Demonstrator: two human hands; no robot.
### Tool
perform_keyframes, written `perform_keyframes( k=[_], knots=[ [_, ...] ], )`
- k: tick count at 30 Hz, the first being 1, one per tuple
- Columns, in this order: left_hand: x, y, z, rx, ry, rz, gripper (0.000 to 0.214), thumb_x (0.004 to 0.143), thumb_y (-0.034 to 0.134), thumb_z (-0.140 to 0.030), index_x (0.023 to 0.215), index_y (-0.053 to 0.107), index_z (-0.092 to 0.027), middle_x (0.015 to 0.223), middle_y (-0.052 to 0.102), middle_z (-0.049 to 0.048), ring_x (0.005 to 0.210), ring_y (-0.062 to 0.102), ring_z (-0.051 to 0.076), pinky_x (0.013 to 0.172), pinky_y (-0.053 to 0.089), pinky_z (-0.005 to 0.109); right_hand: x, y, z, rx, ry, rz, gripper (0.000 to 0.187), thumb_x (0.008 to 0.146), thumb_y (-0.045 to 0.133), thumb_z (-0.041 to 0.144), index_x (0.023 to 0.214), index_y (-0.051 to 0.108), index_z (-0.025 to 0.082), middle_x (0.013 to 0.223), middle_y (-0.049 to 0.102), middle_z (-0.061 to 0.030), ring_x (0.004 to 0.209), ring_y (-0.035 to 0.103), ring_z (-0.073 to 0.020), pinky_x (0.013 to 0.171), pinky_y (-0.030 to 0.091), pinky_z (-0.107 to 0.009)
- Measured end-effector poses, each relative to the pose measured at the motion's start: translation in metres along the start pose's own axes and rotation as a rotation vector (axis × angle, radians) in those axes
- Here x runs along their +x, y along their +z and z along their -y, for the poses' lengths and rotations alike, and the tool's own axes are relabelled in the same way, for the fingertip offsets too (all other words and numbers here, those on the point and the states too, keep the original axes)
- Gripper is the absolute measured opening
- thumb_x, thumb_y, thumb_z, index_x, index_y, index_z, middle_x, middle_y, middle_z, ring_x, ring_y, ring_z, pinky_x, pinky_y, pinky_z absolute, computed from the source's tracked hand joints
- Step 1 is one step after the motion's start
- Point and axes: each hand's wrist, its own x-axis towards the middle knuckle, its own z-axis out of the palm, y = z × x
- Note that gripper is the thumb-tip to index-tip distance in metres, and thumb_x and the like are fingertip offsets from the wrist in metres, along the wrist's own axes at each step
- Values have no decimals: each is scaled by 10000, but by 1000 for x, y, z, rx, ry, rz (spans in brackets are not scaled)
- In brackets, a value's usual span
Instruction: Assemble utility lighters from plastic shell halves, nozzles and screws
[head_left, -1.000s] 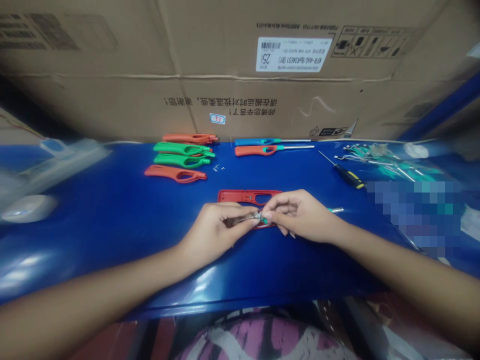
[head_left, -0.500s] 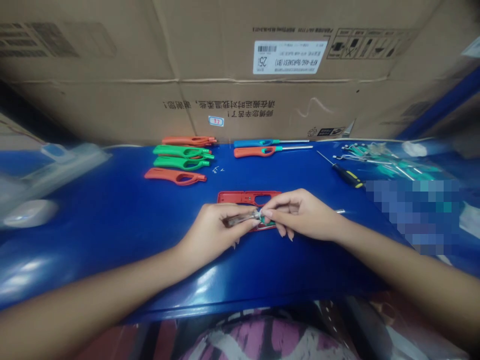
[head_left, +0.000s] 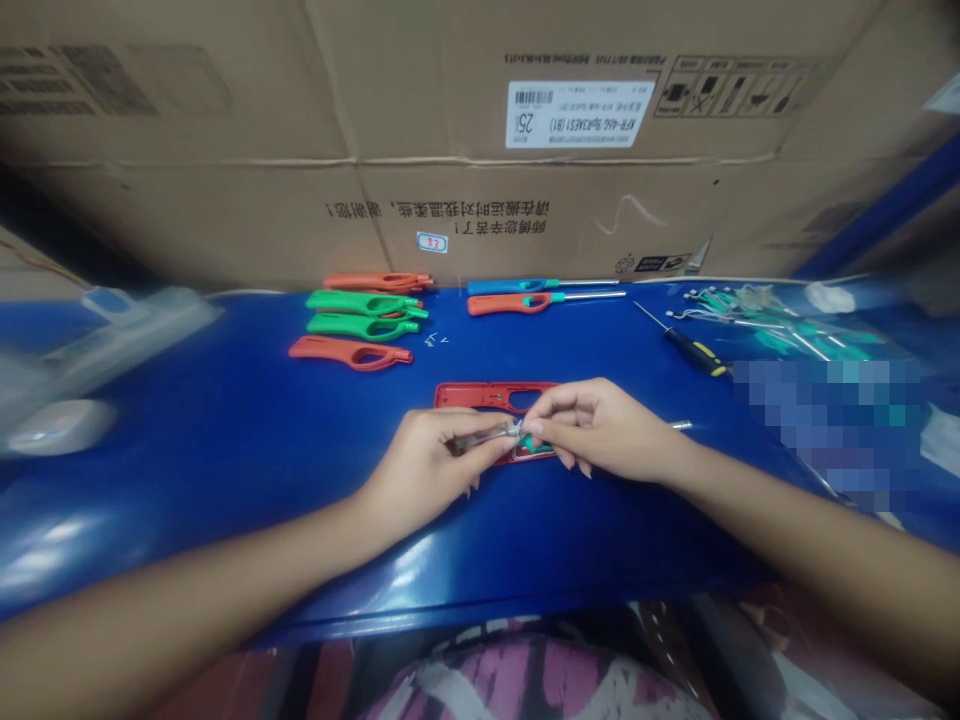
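Note:
My left hand (head_left: 429, 458) is closed around a dark see-through lighter fuel tank (head_left: 484, 436), its pale tip pointing right. At that tip the thumb and forefinger of my right hand (head_left: 592, 425) are pinched together; what lies between them is too small to make out. Just beyond my hands lies a red lighter shell half (head_left: 469, 394), inner side up. A second red shell half (head_left: 534, 456), partly hidden by my hands, holds a green part (head_left: 531, 443) and a thin wire. A metal tube end (head_left: 681, 425) sticks out past my right wrist.
Orange and green lighter shells (head_left: 364, 326) lie at back left, beside small white bits (head_left: 435, 341). Two long-nosed lighters (head_left: 517, 303) lie at the back. A screwdriver (head_left: 697, 352) and bagged green parts (head_left: 795, 325) are at right. A cardboard wall (head_left: 270, 190) stands behind.
Almost nothing differs. My right hand has shifted very slightly at the tank's tip, while my left hand keeps its hold.

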Motion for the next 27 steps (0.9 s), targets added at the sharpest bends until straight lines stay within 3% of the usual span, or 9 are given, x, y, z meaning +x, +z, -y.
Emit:
perform_keyframes(
  k=[21, 27],
  knots=[
    [0, 1, -4, -60, -66, -48, 231, 862, 716, -276, 1056, 783, -169, 756, 756, 31, 430, 546, 53, 414, 456, 139, -1, 2, 5, 97, -7, -33, 271, 806, 751, 390, 818, 677, 129, 471, 578, 42, 404, 515, -61, 413, 440, -165],
    [1, 0, -6, -41, -69, -37, 222, 855, 722, -258, 1047, 785, -166, 758, 765, 33, 424, 546, 47, 419, 459, 132, -2, 2, 5, 96, -14, -40, 266, 842, 709, 367, 944, 697, 122, 509, 582, 40, 437, 527, -65, 422, 456, -171]
  ],
)
